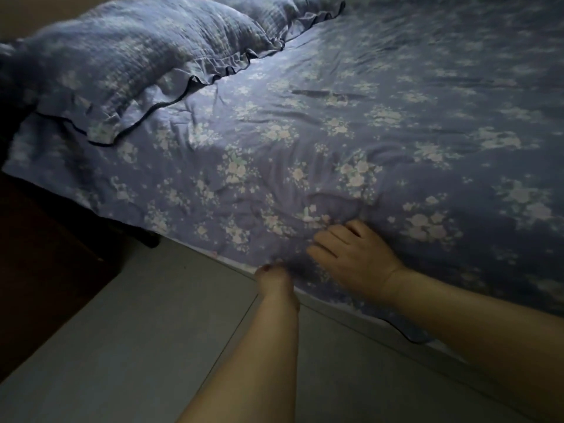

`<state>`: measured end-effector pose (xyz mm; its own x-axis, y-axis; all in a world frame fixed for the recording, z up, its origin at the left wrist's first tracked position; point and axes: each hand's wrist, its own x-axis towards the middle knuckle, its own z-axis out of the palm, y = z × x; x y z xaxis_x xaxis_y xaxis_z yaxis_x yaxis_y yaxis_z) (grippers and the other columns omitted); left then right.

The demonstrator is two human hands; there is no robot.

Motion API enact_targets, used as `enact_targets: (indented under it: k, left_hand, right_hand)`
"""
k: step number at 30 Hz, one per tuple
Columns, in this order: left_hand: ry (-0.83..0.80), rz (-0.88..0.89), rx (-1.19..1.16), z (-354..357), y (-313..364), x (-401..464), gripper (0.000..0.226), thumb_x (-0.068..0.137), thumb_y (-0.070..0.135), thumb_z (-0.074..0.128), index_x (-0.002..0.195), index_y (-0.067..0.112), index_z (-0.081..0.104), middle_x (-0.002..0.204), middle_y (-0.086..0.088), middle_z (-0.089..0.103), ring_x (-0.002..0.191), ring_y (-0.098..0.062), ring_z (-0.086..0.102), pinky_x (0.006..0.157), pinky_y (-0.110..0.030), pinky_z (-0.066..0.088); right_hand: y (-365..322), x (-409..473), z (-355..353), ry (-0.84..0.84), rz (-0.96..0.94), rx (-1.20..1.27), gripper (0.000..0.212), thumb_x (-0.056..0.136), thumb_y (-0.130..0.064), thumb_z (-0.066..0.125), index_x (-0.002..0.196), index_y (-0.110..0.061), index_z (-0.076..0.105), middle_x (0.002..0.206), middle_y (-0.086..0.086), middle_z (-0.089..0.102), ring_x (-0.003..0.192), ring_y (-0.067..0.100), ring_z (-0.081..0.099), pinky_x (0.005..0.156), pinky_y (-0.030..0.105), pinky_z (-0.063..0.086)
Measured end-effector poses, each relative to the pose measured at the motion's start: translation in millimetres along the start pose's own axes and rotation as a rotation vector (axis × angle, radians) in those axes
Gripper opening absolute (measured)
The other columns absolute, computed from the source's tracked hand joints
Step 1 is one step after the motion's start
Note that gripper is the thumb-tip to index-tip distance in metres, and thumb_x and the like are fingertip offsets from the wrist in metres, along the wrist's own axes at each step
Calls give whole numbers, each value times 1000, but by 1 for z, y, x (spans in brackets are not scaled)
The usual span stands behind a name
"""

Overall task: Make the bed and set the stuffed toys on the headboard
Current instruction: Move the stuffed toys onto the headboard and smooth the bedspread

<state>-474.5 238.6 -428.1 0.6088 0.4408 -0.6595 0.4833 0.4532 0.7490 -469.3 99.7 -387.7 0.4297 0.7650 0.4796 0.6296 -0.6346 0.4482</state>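
Observation:
A blue bedspread (351,123) with pale flower print covers the bed and hangs over its near side. Two matching ruffled pillows lie at the upper left, the nearer pillow (122,65) and the farther pillow (274,10). My right hand (351,257) rests on the bedspread's hanging side, fingers curled into bunched cloth. My left hand (276,282) is at the bedspread's lower edge, its fingers hidden in the fabric; it seems to pinch the hem. No stuffed toys and no headboard are in view.
Grey tiled floor (137,331) runs along the bed's near side. A dark wooden piece of furniture (39,254) stands at the left, close to the bed's corner. The room is dim.

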Motion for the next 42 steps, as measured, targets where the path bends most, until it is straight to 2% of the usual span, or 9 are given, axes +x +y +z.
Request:
enact_targets:
  k: [5, 9, 15, 20, 26, 30, 34, 38, 42]
  left_hand:
    - [-74, -87, -245, 6, 0, 14, 34, 93, 17, 55, 125, 7, 54, 122, -8, 60, 92, -21, 56, 80, -29, 45]
    - [-117, -41, -306, -5, -1, 14, 41, 87, 22, 62, 124, 7, 57, 117, -12, 65, 76, -18, 62, 49, -19, 50]
    - [-198, 28, -461, -35, 11, -30, 17, 73, 21, 61, 85, 11, 64, 75, -5, 63, 63, -19, 58, 46, -18, 46]
    - [-267, 54, -583, -55, 41, -53, 35, 84, 19, 46, 49, 15, 48, 43, 2, 49, 41, -13, 48, 43, -16, 39]
    - [-244, 127, -826, -90, 89, -65, 30, 88, 29, 45, 99, 5, 59, 91, -14, 62, 86, -29, 58, 80, -38, 47]
    - [-201, 262, -904, -118, 127, -63, 24, 89, 28, 46, 92, 10, 61, 93, -12, 63, 88, -28, 60, 84, -38, 49]
    - [-96, 306, -997, -150, 158, -42, 30, 86, 34, 54, 102, 12, 67, 113, -13, 66, 108, -35, 60, 100, -49, 43]
    - [220, 427, -1000, -178, 170, -26, 34, 73, 24, 69, 104, 9, 69, 115, -8, 65, 103, -28, 62, 97, -47, 46]
    - [519, 510, -870, -205, 157, -24, 21, 87, 6, 54, 97, 23, 60, 114, -3, 57, 91, -18, 55, 80, -30, 45]
  right_hand:
    - [-19, -4, 10, 25, 30, 69, 38, 90, -17, 30, 86, -18, 68, 87, 3, 66, 72, 24, 61, 73, 34, 31]
    - [-29, -7, 13, -98, 26, 104, 26, 75, -27, 48, 92, -16, 65, 93, 6, 65, 75, 26, 61, 71, 35, 30]
    - [-60, 24, -6, -242, 138, 193, 85, 46, -52, 80, 115, -16, 49, 94, 2, 64, 77, 22, 61, 70, 35, 33]
    - [-70, 64, -36, -74, 224, 247, 39, 42, -22, 83, 77, -19, 66, 52, -1, 59, 44, 20, 57, 48, 22, 39]
    - [-52, 78, -76, -109, 231, 461, 23, 65, -26, 44, 72, -16, 64, 50, 1, 60, 40, 25, 56, 40, 23, 33]
    - [-35, 83, -104, -290, 281, 598, 29, 84, -21, 43, 108, -17, 59, 93, 8, 67, 84, 31, 60, 63, 27, 31]
    - [-28, 92, -121, -407, 273, 583, 23, 89, -15, 48, 111, -20, 55, 93, 7, 62, 87, 29, 56, 66, 30, 38]
    - [-39, 109, -127, -610, 181, 461, 28, 93, -22, 47, 121, -17, 47, 81, 2, 45, 78, 25, 46, 61, 29, 35]
    - [-61, 117, -113, -740, 51, 359, 39, 92, -39, 49, 124, -19, 43, 115, 6, 58, 102, 28, 57, 65, 29, 35]
